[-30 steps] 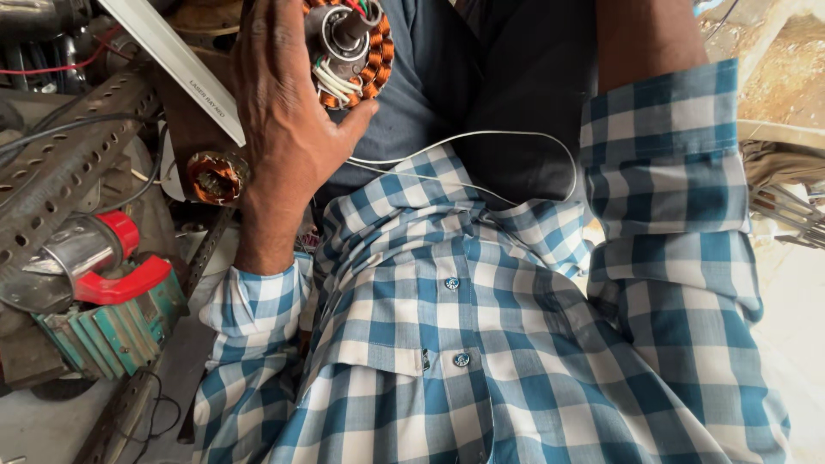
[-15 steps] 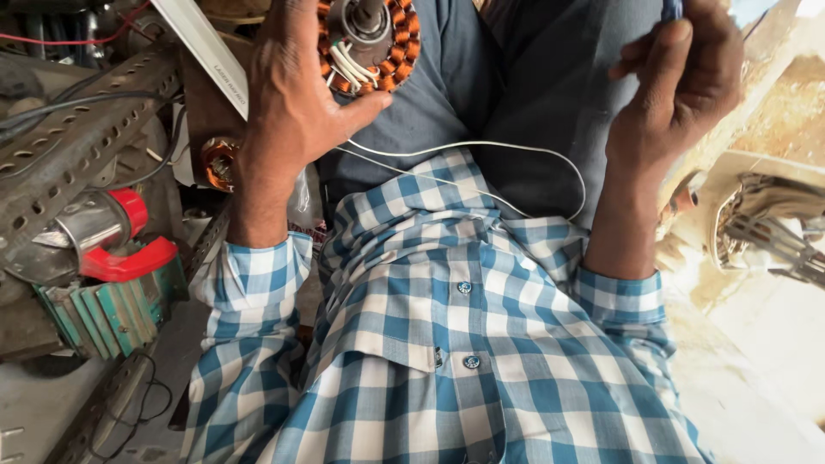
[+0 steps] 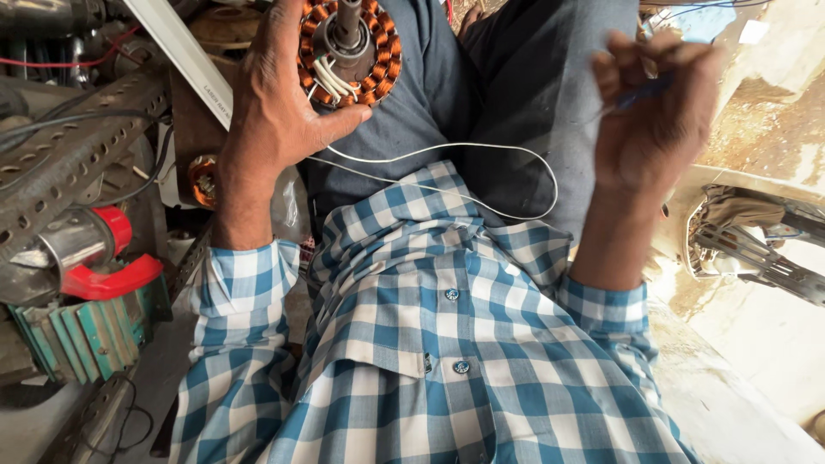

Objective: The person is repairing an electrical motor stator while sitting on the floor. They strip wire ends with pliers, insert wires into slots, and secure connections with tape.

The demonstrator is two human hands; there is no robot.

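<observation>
Left hand [image 3: 275,112] cups the stator [image 3: 348,51] from the side, thumb against its rim, the copper coils resting on the lap. Right hand [image 3: 657,116] is off to the right, well apart. Stator's top is cut off by the frame edge. Right fingers are pinched shut on a thin blue tool [image 3: 644,88], blurred; a white wire [image 3: 447,185] loops between the hands.
</observation>
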